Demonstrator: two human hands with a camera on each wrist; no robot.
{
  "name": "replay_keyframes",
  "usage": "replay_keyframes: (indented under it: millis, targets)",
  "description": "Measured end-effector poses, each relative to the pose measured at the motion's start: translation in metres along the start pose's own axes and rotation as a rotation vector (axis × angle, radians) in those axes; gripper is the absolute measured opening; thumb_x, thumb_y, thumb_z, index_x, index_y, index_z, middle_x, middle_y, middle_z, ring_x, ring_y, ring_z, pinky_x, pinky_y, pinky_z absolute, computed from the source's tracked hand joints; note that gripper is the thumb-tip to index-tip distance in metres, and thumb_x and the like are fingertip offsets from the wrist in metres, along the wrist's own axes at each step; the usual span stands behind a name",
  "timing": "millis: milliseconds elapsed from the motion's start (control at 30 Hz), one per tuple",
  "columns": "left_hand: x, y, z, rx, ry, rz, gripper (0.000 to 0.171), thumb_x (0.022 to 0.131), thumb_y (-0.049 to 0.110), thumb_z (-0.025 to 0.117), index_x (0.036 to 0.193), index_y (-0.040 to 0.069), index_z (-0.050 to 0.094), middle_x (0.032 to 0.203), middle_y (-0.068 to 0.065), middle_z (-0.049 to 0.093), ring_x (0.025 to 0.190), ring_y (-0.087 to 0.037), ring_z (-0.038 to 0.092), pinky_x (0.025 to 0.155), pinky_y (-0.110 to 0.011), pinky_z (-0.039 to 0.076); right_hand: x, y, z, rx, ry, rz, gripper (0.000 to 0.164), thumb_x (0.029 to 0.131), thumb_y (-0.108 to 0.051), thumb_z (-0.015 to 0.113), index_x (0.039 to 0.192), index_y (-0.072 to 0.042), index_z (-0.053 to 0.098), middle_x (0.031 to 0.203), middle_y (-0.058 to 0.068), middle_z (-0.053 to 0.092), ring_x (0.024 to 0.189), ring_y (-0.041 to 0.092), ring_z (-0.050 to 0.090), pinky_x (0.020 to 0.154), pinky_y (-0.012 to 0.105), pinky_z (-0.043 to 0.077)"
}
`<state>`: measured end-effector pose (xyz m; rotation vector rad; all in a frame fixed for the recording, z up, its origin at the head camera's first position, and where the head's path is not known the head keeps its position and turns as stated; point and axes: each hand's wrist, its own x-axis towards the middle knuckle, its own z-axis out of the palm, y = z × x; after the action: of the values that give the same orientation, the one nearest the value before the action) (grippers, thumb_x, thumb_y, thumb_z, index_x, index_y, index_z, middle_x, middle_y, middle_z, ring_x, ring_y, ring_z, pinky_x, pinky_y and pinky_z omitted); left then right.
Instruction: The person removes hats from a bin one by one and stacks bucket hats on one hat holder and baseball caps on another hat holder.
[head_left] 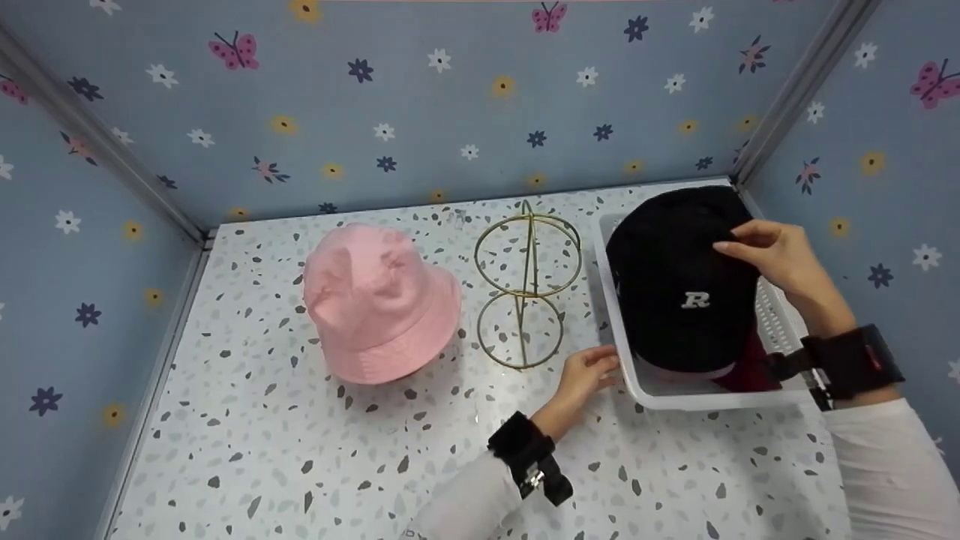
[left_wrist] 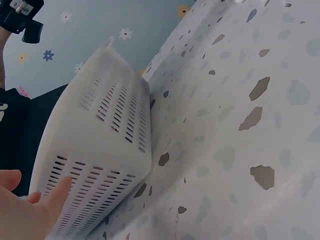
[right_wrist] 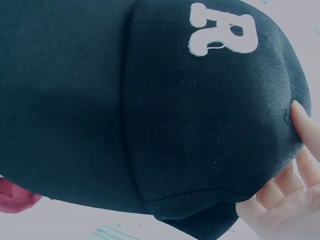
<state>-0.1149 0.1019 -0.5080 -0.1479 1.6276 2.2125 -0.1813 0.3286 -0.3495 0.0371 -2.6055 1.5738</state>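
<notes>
Right-hand fingers (head_left: 739,241) curl over the crown of the black cap (head_left: 679,281), which sits in the white basket (head_left: 780,322), ready for lifting. Left hand (head_left: 586,375) rests relaxed fingers on the basket's near corner, steadying it; left of the basket stand a gold wire stand (head_left: 527,281) and pink bucket hat (head_left: 379,300).

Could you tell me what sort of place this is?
Probably a staged tabletop booth: flower-and-butterfly wallpaper on three sides, a terrazzo-patterned tabletop, plus a wire hat stand and a pink bucket hat.

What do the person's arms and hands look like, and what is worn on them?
Both hands are bare. The left hand and right hand come out of white sleeves. Each wrist carries a black strap with a small metal buckle; the right strap holds a black device with a red mark.
</notes>
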Motion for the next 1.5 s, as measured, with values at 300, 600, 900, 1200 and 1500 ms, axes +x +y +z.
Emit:
replay_keyframes:
  millis: [300,600,900,1200,1500]
  targets:
    - [0.000,0.021,-0.009,0.019,0.023,0.091,0.036,0.082,0.003,0.054,0.116,-0.011,0.050,0.113,-0.022,0.055,0.099,-0.024,0.057,0.083,-0.031,0.047,-0.007,-0.020,-0.008,0.056,0.021,0.012,0.005,0.078,-0.012,0.067,0.082,-0.015,0.068,0.070,-0.015,0.060,0.069,0.004,0.048,0.058,0.014,0.038]
    - [-0.009,0.037,-0.016,-0.089,-0.045,0.135,0.047,0.083,0.006,0.057,0.125,-0.007,0.042,0.115,-0.018,0.054,0.095,-0.017,0.057,0.084,-0.033,0.046,-0.017,-0.034,-0.002,0.315,0.005,-0.022,0.005,0.077,-0.003,0.066,0.080,-0.007,0.067,0.068,-0.007,0.062,0.066,0.006,0.052,0.060,0.014,0.042]
    - [-0.020,0.049,-0.020,-0.216,-0.066,0.136,0.034,0.082,-0.003,0.058,0.114,-0.010,0.050,0.103,-0.018,0.061,0.076,-0.015,0.062,0.070,-0.030,0.052,-0.023,-0.041,0.010,0.423,-0.025,-0.036,0.005,0.076,-0.004,0.067,0.081,-0.003,0.067,0.070,-0.002,0.063,0.067,0.008,0.055,0.061,0.016,0.044]
    - [-0.032,0.058,-0.031,-0.264,-0.080,0.182,0.027,0.081,-0.007,0.057,0.107,-0.008,0.052,0.091,-0.008,0.063,0.072,-0.015,0.062,0.065,-0.029,0.052,-0.024,-0.043,0.019,0.570,-0.067,0.026,0.007,0.079,0.001,0.063,0.084,-0.002,0.067,0.075,0.001,0.063,0.073,0.011,0.057,0.064,0.017,0.046]
    - [-0.040,0.066,-0.040,-0.304,-0.071,0.202,0.029,0.080,-0.008,0.056,0.108,-0.010,0.051,0.094,-0.010,0.063,0.081,-0.019,0.061,0.070,-0.030,0.051,-0.025,-0.043,0.026,0.615,-0.065,-0.004,0.016,0.079,0.004,0.061,0.094,-0.001,0.065,0.080,0.003,0.063,0.075,0.012,0.057,0.064,0.017,0.046]
